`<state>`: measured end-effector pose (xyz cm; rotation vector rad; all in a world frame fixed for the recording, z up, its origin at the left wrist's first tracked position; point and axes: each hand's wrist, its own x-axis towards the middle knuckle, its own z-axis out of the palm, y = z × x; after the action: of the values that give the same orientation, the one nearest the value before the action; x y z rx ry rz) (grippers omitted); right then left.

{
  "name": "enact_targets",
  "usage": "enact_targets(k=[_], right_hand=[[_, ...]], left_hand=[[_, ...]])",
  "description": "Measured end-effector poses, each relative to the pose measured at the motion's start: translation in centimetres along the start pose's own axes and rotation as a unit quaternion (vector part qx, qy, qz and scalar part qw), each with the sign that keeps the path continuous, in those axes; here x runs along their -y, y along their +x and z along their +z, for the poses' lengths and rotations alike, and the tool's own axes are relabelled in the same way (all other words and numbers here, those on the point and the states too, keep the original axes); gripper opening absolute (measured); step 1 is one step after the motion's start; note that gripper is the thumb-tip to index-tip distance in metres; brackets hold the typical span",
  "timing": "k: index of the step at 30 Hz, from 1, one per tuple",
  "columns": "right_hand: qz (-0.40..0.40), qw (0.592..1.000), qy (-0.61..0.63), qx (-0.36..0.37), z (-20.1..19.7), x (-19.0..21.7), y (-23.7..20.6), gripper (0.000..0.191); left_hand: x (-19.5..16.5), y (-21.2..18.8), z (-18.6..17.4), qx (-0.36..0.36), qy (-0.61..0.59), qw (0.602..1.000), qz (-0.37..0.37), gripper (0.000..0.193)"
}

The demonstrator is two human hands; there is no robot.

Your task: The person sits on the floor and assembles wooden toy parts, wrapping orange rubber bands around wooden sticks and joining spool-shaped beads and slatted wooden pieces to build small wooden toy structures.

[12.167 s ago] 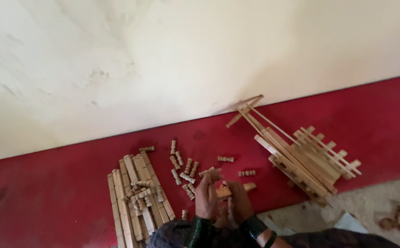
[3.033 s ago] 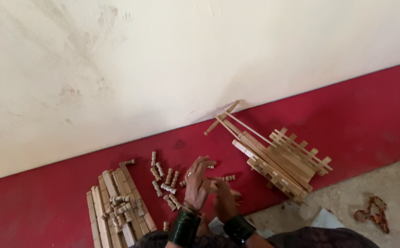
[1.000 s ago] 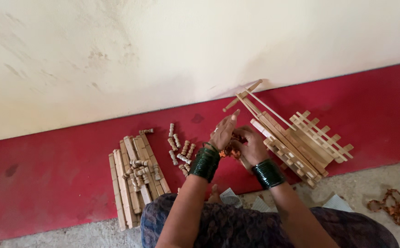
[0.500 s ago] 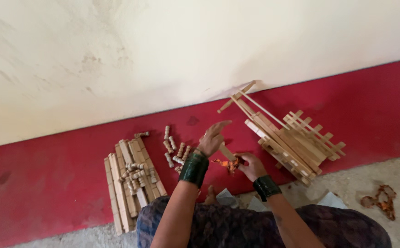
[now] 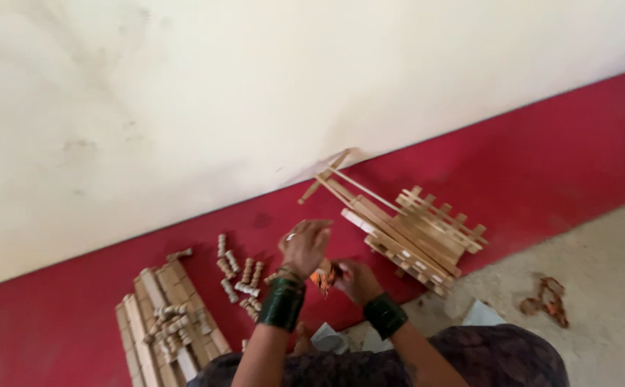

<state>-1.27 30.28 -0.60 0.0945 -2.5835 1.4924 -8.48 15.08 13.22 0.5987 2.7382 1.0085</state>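
My left hand (image 5: 304,246) and my right hand (image 5: 355,279) meet above the red floor strip, each wrist wearing dark green bangles. Between the fingers sits a small orange-brown object (image 5: 325,274); blur hides exactly what it is and which fingers pinch it. Just left of my hands lie several short turned wooden pegs (image 5: 239,273). Right of my hands leans a pile of assembled wooden slat frames (image 5: 406,231) against the wall.
A stack of flat wooden slats (image 5: 165,322) with pegs on top lies at lower left. A cream wall (image 5: 255,93) rises behind the red strip. White paper scraps (image 5: 481,314) and a small brown tangled object (image 5: 545,301) lie on the grey floor at right.
My hands drew back from the slat frames toward my lap and came together over the small orange-brown object; the view shifted slightly.
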Motion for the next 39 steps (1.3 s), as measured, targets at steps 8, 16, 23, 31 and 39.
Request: enact_targets(k=[8,16,23,31,39], right_hand=[[0.022,0.999,0.048,-0.008,0.6,-0.8,-0.2,0.036],[-0.061,0.993,0.061,-0.075,-0.5,6.3,0.5,0.037],[0.081,0.996,-0.026,-0.027,3.1,-3.7,-1.0,0.041],[0.151,0.976,-0.156,-0.019,4.3,-8.1,-1.3,0.051],[0.044,0.998,-0.018,-0.044,1.1,3.7,0.7,0.028]], left_hand=[[1.4,0.7,0.8,-0.024,0.004,0.999,0.036,0.039],[1.2,1.6,2.4,-0.021,0.044,0.998,0.047,0.047],[3.2,0.5,0.3,-0.032,0.012,0.999,-0.002,0.051],[2.2,-1.0,-0.4,-0.011,-0.018,0.999,-0.049,0.049],[0.3,0.4,1.5,-0.044,0.008,0.999,-0.017,0.048]])
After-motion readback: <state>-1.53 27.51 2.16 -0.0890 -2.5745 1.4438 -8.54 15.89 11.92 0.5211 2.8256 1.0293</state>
